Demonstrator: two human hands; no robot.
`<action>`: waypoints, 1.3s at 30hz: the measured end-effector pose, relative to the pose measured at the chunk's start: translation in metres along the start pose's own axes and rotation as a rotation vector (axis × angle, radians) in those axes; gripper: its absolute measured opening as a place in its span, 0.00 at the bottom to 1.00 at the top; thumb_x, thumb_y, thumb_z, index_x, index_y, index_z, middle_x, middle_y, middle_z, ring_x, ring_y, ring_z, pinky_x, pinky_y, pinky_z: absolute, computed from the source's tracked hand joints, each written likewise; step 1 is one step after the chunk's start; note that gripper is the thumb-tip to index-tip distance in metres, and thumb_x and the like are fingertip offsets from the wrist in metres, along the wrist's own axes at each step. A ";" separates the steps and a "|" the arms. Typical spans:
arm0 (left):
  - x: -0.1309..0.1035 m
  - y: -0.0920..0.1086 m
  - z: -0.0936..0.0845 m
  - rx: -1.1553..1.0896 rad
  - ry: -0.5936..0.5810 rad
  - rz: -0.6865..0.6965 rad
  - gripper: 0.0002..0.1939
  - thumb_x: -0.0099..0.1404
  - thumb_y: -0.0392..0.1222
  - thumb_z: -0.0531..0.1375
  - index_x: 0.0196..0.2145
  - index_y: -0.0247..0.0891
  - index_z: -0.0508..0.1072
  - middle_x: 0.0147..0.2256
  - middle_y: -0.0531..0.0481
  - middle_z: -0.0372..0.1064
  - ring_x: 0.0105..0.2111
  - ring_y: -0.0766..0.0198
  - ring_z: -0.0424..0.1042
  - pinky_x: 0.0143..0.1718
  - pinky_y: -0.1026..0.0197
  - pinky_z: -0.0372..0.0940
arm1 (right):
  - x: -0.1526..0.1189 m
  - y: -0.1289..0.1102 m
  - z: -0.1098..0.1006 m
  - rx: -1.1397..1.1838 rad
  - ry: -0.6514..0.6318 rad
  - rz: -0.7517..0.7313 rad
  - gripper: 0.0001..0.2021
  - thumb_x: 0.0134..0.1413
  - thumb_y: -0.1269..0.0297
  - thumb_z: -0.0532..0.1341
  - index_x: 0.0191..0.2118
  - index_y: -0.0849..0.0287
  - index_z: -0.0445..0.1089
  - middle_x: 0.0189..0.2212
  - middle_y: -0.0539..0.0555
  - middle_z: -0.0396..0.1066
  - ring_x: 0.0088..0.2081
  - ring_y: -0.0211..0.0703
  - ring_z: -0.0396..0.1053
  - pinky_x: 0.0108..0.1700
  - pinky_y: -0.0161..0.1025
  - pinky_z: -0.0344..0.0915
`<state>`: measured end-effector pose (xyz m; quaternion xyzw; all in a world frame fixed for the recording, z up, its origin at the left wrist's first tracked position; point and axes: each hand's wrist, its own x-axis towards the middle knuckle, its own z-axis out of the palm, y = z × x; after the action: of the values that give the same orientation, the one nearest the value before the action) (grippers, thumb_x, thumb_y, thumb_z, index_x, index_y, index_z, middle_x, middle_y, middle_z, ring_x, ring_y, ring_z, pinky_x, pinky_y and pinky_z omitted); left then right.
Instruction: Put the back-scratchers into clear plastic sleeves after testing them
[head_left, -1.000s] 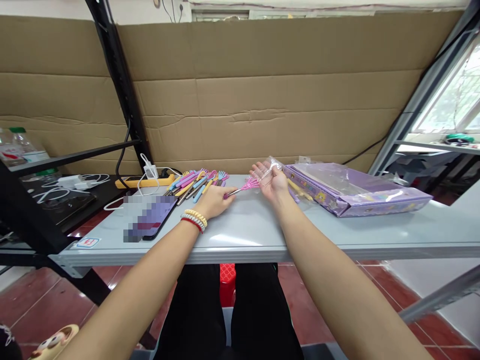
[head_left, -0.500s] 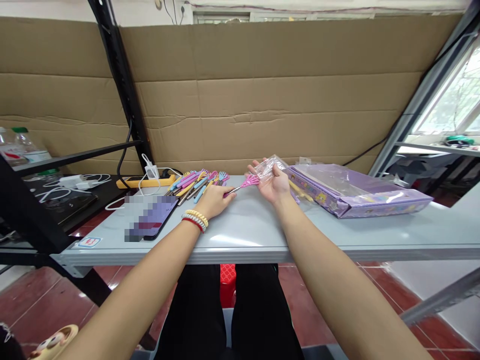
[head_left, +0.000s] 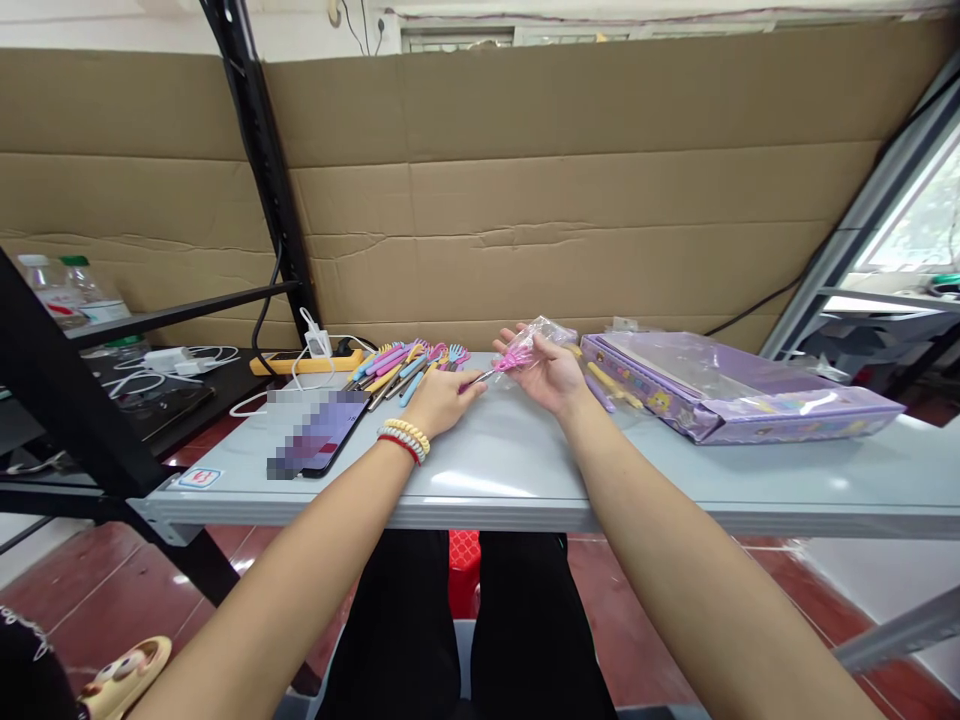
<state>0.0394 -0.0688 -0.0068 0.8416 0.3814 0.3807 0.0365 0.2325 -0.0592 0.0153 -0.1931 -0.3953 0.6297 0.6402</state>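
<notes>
My left hand (head_left: pixel 440 400), with bracelets at its wrist, pinches the thin metal rod of a pink-topped piece (head_left: pixel 514 358). The pink end lies against a clear plastic bag (head_left: pixel 546 333). My right hand (head_left: pixel 553 376) is palm up and closed on that bag, with the thumb over it. Left of my left hand lies a pile of colorful pens (head_left: pixel 388 368) with pink, yellow, blue and purple parts. To the right of my right hand, yellow and purple pens (head_left: pixel 611 385) rest beside a purple box (head_left: pixel 742 385).
A partly blurred phone (head_left: pixel 337 432) lies on the grey table (head_left: pixel 510 470) near a yellow power strip (head_left: pixel 277 365) with white cables. A black rack post (head_left: pixel 262 150) rises at the left, and a cardboard sheet (head_left: pixel 525 190) stands behind.
The view has shifted a little, so most things sit further right. The pink end has moved further into the clear bag area in my right hand.
</notes>
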 end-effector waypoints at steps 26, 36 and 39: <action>0.001 0.007 -0.014 0.244 -0.141 -0.262 0.20 0.53 0.44 0.60 0.45 0.41 0.74 0.36 0.48 0.74 0.37 0.57 0.72 0.39 0.59 0.65 | 0.004 0.003 -0.002 -0.063 0.099 -0.152 0.14 0.49 0.79 0.57 0.40 0.56 0.61 0.36 0.54 0.74 0.42 0.44 0.74 0.46 0.50 0.74; 0.002 -0.001 -0.016 0.383 -0.285 -0.373 0.14 0.49 0.47 0.61 0.33 0.40 0.75 0.35 0.43 0.74 0.37 0.50 0.72 0.36 0.55 0.66 | 0.007 0.000 -0.010 -0.037 0.088 -0.153 0.16 0.46 0.78 0.60 0.41 0.53 0.61 0.39 0.53 0.73 0.44 0.46 0.74 0.46 0.54 0.73; 0.002 -0.001 -0.017 0.390 -0.291 -0.387 0.15 0.48 0.47 0.61 0.34 0.39 0.75 0.34 0.42 0.74 0.37 0.50 0.73 0.36 0.55 0.66 | 0.008 0.000 -0.011 -0.036 0.085 -0.159 0.16 0.46 0.78 0.60 0.40 0.54 0.61 0.39 0.52 0.73 0.44 0.46 0.73 0.46 0.54 0.73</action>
<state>0.0283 -0.0707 0.0064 0.7901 0.5913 0.1620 0.0006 0.2402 -0.0483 0.0105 -0.1993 -0.3933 0.5610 0.7006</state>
